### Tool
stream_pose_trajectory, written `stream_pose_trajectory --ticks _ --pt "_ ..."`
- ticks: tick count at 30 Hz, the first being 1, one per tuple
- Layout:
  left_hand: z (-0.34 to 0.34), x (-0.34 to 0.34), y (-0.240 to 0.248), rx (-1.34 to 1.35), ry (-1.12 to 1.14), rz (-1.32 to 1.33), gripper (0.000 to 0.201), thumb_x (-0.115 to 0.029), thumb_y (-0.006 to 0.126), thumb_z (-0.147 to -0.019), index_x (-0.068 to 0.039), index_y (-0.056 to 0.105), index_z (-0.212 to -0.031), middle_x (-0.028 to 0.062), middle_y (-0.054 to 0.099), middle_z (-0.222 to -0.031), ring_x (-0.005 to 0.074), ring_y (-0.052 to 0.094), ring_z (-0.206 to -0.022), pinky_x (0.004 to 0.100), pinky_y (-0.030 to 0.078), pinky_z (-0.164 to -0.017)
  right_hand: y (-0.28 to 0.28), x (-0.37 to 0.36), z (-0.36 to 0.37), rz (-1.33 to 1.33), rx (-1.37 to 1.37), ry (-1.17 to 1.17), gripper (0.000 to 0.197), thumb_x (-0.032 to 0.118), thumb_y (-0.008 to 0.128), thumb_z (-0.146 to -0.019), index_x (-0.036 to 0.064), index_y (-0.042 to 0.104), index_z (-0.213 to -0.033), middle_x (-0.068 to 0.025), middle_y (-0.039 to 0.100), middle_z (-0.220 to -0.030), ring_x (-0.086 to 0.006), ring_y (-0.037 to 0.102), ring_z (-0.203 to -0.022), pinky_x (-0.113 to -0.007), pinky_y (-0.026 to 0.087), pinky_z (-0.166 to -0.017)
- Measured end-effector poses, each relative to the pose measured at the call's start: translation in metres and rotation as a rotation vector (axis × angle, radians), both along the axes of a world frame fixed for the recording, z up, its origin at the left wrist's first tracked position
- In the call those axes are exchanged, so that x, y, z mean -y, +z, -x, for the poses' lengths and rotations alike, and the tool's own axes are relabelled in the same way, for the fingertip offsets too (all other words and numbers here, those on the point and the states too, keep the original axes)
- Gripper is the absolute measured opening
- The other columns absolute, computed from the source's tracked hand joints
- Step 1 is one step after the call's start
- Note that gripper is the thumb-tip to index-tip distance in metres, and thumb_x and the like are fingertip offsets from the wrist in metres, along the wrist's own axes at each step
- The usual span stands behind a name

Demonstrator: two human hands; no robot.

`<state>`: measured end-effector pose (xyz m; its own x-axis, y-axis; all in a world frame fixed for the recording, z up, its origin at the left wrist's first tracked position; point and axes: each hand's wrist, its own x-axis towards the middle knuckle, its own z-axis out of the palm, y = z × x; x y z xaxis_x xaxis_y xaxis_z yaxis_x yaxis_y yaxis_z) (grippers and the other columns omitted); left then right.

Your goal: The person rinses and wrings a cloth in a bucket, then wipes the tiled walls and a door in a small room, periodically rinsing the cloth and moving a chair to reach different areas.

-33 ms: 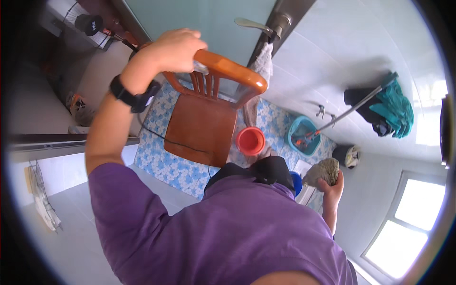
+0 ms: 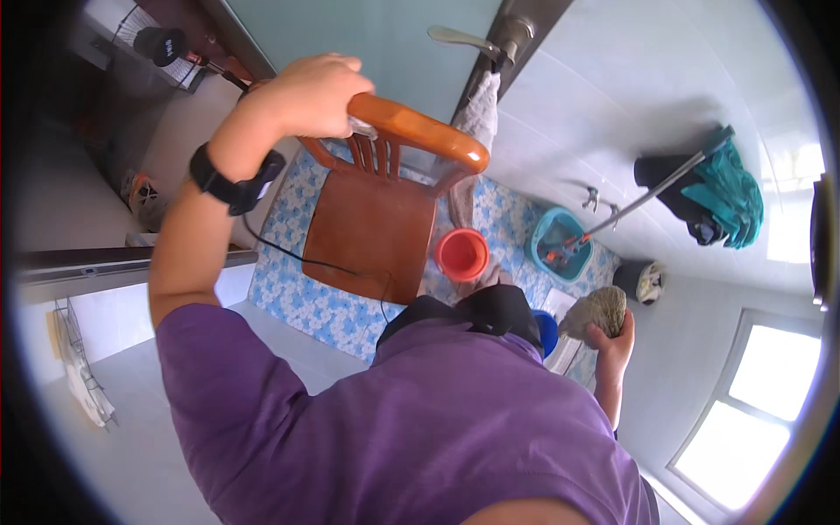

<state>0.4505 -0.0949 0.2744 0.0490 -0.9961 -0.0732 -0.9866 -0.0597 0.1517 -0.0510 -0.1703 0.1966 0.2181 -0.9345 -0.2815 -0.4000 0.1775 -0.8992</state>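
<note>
My left hand (image 2: 319, 94) is closed over the left end of the top rail of a reddish-brown wooden chair (image 2: 372, 232). Something small and whitish shows beneath that hand, against the chair back; I cannot make out what it is. A black strap with a device (image 2: 234, 182) is on my left wrist, and a dark cable hangs from it across the seat. Off to the right, my right hand (image 2: 615, 343) holds a bunched grey-brown rag (image 2: 595, 315), its fingers partly hidden behind the cloth.
Blue flowered flooring (image 2: 289, 236) lies under the chair. Near my feet stand a red bucket (image 2: 461, 255), a blue container (image 2: 546, 332) and a turquoise basin (image 2: 560, 273) with a mop (image 2: 643, 203) in it. A door handle (image 2: 464, 39) juts out ahead, and teal gloves (image 2: 731, 197) hang at right.
My left hand and forearm appear very slightly farther left on the chair rail. The rag stays in my right hand, and the chair looks unmoved.
</note>
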Motion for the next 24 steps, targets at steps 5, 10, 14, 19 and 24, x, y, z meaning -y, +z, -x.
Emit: stream_pose_trajectory --ticks 5,10,14,19,24 --pt "0.020 -0.014 0.015 -0.235 0.024 -0.206 0.034 -0.013 0.069 -0.055 -0.002 0.054 -0.084 0.0140 0.054 -0.079 0.0316 0.053 -0.078 0.0382 0.042 -0.064 -0.004 0.010 0.003 0.024 -0.016 0.045 0.053 0.003 0.066 -0.065 -0.0026 0.044 -0.113 -0.0086 0.056 -0.094 -0.0157 0.057 -0.082 -0.026 0.048 -0.069" --pt "0.054 -0.044 0.034 -0.147 0.049 -0.430 0.044 -0.015 0.071 -0.054 -0.005 0.050 -0.091 0.0154 0.057 -0.078 0.0328 0.056 -0.075 0.0383 0.044 -0.065 -0.009 0.017 -0.002 -0.060 -0.036 0.069 0.056 0.006 0.071 -0.062 -0.0041 0.047 -0.111 -0.0102 0.058 -0.091 -0.0152 0.057 -0.080 -0.026 0.048 -0.069" --pt "0.074 -0.072 0.046 -0.247 0.060 -0.625 0.075 -0.019 0.074 -0.053 -0.016 0.046 -0.123 0.0148 0.048 -0.106 0.0308 0.048 -0.098 0.0370 0.041 -0.081 -0.059 0.032 0.006 -0.016 -0.090 0.173 0.064 0.010 0.075 -0.061 -0.0070 0.044 -0.114 -0.0141 0.058 -0.096 -0.0180 0.057 -0.086 -0.029 0.045 -0.079" --pt "0.097 -0.094 0.047 -0.257 0.114 -0.733 0.072 -0.014 0.072 -0.053 -0.017 0.048 -0.121 0.0092 0.050 -0.107 0.0269 0.046 -0.103 0.0372 0.035 -0.089 -0.082 0.045 -0.031 -0.254 0.146 0.516 0.051 0.023 0.066 -0.072 -0.0022 0.047 -0.111 -0.0090 0.059 -0.089 -0.0154 0.054 -0.086 -0.027 0.042 -0.079" --pt "0.106 -0.117 0.038 -0.177 0.093 -0.330 0.054 -0.010 0.070 -0.051 -0.010 0.057 -0.103 0.0084 0.057 -0.096 0.0281 0.053 -0.092 0.0370 0.041 -0.080 -0.097 0.032 -0.093 -0.422 0.139 0.853 0.036 0.029 0.038 -0.091 0.0013 0.060 -0.094 -0.0044 0.054 -0.086 -0.0131 0.049 -0.083 -0.027 0.038 -0.075"
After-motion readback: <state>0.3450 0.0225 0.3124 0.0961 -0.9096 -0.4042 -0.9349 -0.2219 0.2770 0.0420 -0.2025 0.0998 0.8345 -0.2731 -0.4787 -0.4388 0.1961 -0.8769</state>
